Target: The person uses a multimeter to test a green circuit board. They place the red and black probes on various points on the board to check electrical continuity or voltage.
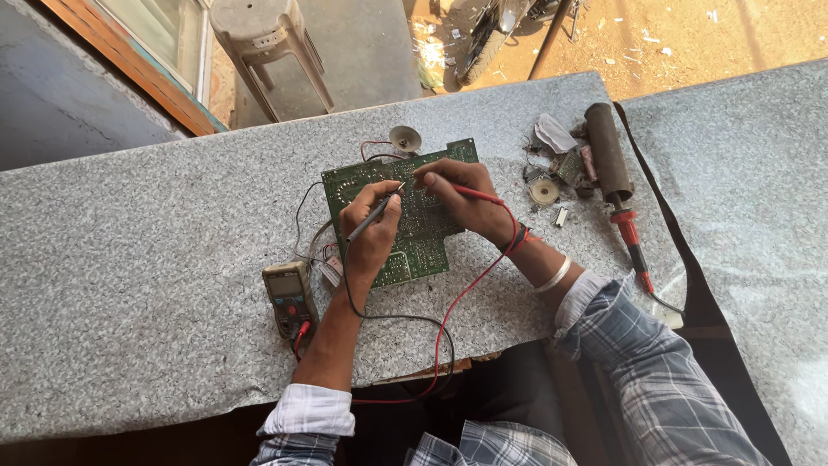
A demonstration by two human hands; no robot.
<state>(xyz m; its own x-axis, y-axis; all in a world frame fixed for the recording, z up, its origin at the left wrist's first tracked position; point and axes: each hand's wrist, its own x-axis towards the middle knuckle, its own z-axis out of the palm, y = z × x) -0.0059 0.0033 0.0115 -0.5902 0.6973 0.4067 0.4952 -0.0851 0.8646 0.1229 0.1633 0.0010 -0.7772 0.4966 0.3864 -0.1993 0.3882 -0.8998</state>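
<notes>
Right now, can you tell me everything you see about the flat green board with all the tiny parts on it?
The flat green circuit board lies tilted on the speckled grey table, solder side up, covered in pale tracks and small dots. Thin wires run from its left edge. The left hand rests on it holding a black probe; the right hand holds a red probe. Both tips meet near the board's upper middle.

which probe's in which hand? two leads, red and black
The red probe is in the right hand; the black probe is in the left hand. Both tips meet on the green circuit board.
</notes>
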